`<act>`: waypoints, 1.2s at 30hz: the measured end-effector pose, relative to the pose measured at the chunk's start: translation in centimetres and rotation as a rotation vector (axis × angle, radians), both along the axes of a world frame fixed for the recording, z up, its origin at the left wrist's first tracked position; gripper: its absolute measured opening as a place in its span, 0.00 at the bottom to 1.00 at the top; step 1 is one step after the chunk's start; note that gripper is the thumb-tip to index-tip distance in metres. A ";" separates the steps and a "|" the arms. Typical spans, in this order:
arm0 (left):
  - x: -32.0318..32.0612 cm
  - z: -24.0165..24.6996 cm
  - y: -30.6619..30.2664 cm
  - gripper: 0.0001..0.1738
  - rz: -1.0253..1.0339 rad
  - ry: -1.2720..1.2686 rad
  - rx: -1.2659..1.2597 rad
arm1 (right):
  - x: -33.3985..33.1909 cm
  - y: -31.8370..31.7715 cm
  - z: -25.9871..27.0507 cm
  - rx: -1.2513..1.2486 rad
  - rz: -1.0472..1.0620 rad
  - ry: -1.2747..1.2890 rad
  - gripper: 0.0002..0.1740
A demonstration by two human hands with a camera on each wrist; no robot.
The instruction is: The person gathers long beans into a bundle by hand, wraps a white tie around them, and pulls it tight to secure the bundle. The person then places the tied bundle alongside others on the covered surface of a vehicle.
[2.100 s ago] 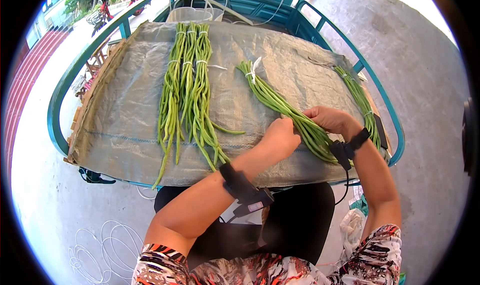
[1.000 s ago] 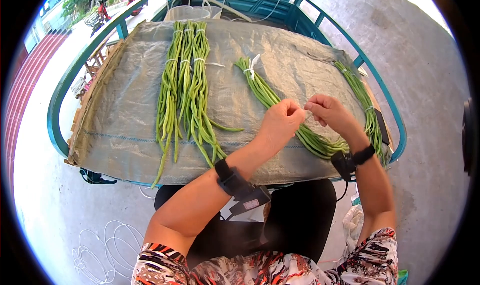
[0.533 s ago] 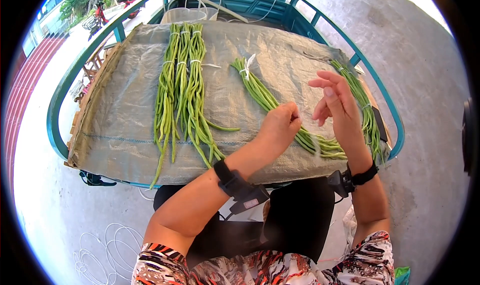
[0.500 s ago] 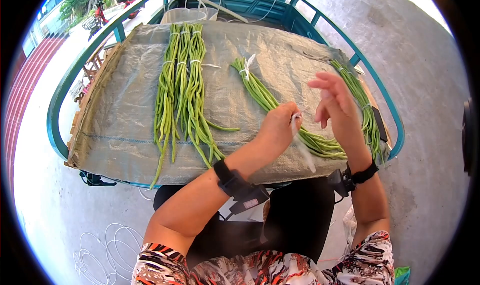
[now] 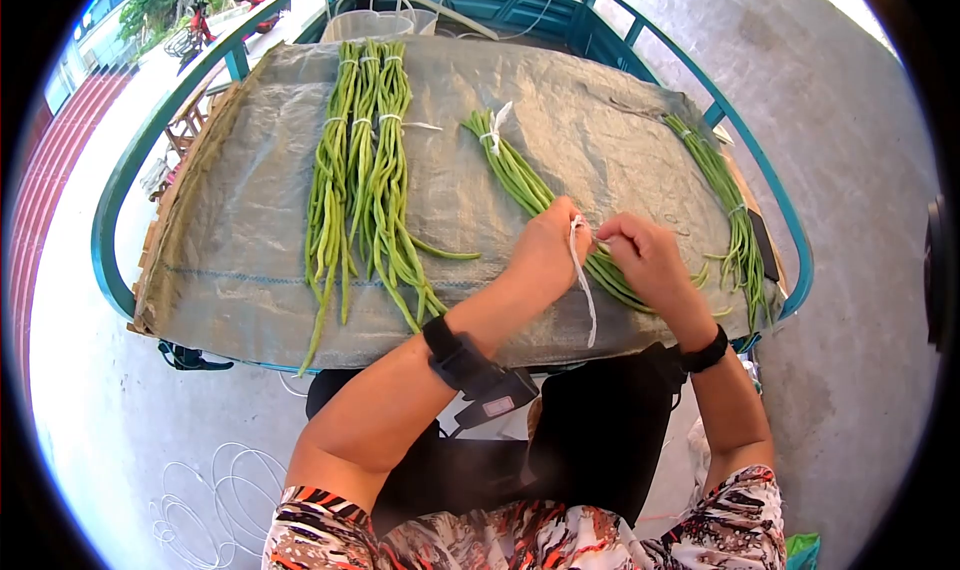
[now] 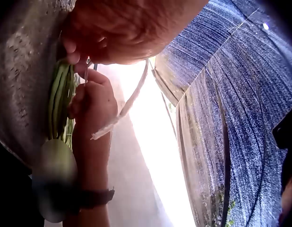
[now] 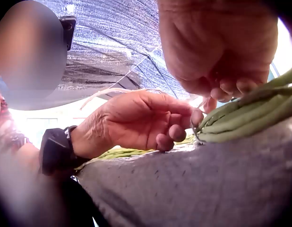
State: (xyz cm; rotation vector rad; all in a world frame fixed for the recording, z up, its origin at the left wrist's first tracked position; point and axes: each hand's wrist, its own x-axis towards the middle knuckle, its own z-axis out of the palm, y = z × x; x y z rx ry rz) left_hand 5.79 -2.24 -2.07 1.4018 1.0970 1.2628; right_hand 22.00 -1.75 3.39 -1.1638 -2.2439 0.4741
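A bundle of green long beans point(image 5: 520, 178) lies slanted in front of me, bound near its top with a white strip point(image 5: 495, 135). My left hand point(image 5: 545, 255), over the middle of the bundle, pinches another white tie strip point(image 5: 585, 295); one tail hangs down toward me. Close on its right, my right hand point(image 5: 655, 270) has curled fingers pinching at the strip by the beans. In the right wrist view a thin strand runs down beside the beans point(image 7: 250, 118) at the left fingertips. The left wrist view shows the strip's tail point(image 6: 122, 113) dangling past the right hand.
Three tied long-bean bundles point(image 5: 365, 170) lie side by side on the left of the grey woven sheet point(image 5: 240, 200). Another bundle point(image 5: 720, 190) lies along the right edge. Blue-green cart rails point(image 5: 110, 205) flank the sheet. A clear plastic tub point(image 5: 380, 25) stands behind.
Both hands have lifted from the bundle with the strip. The right hand opened and rose away from the left, then came back down beside it with curled fingers. The strip's tail now hangs at the left hand.
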 end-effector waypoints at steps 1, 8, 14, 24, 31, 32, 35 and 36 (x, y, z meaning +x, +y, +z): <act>0.0 -0.1 0.1 0.08 0.003 0.006 0.009 | -0.5 -0.6 0.3 -0.066 -0.052 -0.025 0.05; -0.5 0.9 0.0 0.09 0.157 0.145 0.015 | -0.4 -0.1 -1.0 -0.111 -0.005 0.096 0.07; -2.3 1.9 0.5 0.09 0.195 -0.475 -0.198 | 0.4 0.8 -2.0 -0.339 -0.061 0.266 0.08; -0.2 1.4 -1.3 0.14 0.153 0.456 0.414 | 0.8 0.9 -2.3 -0.436 0.021 0.407 0.08; -0.1 1.0 -1.2 0.12 0.128 0.488 0.246 | 0.6 0.5 -1.9 -0.420 0.044 0.402 0.07; -0.1 1.1 -1.2 0.12 0.139 0.475 0.209 | 0.6 0.5 -1.9 -0.423 0.041 0.408 0.07; -0.1 1.2 -1.0 0.12 0.126 0.411 0.080 | 0.6 0.5 -2.1 -0.420 0.028 0.414 0.07; -0.3 1.2 -0.7 0.12 0.092 0.374 0.027 | 0.7 0.7 -2.4 -0.411 0.019 0.408 0.07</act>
